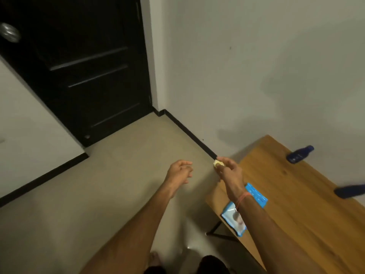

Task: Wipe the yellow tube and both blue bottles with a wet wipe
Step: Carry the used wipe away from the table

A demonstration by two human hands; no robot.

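Note:
My right hand (230, 170) is stretched out past the left end of the wooden table (296, 204) and pinches a small pale yellowish crumpled wipe (217, 164) at its fingertips. My left hand (179, 172) hangs over the floor to the left, its fingers loosely curled and holding nothing. One blue bottle (300, 154) lies on the table's far side near the wall. A second blue bottle (350, 191) shows blurred at the right edge of the frame. No yellow tube is in view.
A light blue wet wipe pack (236, 219) lies on the table's left edge, partly under my right forearm. A black door (88, 76) stands at the back left. Beige floor (118, 175) spreads under both hands; my feet show at the bottom.

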